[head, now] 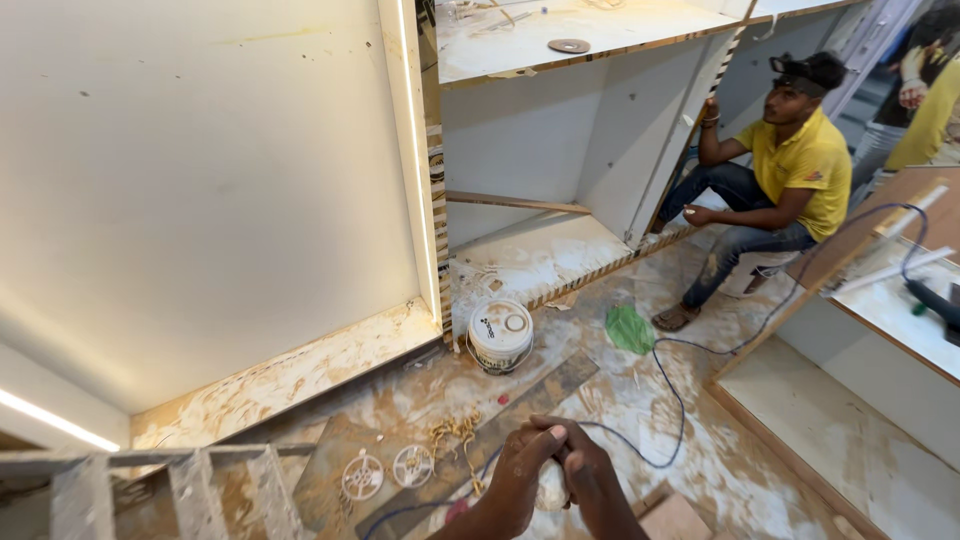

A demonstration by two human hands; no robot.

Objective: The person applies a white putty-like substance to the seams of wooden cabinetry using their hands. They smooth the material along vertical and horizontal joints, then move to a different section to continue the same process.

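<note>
Both my hands meet at the bottom centre of the view. My left hand (515,480) and my right hand (592,480) are cupped together around a small pale roundish thing (551,487), mostly hidden by the fingers. Below them on the dusty floor lie a dark plank (520,410) and a blue cable (668,400).
A white bucket (500,334) stands on the floor by the white cabinet carcass (540,150). A green bag (629,329) lies near it. Another person in a yellow shirt (800,165) sits at the right. Ladder steps (150,490) are at lower left; two round metal pieces (388,470) lie nearby.
</note>
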